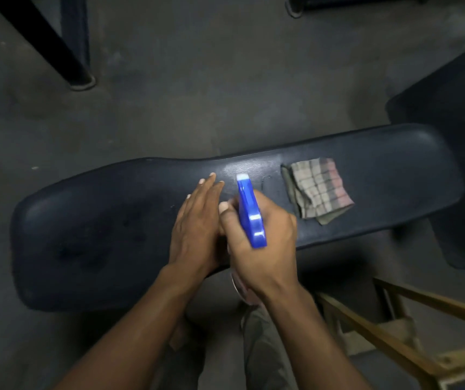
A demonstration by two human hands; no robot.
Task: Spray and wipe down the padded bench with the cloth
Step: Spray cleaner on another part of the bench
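Nearest to the camera, the right hand [262, 243] was clenched around a spray bottle [251, 212], and its blue head pointed away over the bench [90, 237]. The left hand [197, 223] was just beside it, touching the right hand, with flat, released fingers over the dark padding and holding nothing. Further on, to the right, a folded checked cloth [320, 190] lay on the bench, apart from both hands. Behind the bench was the grey floor [197, 80].
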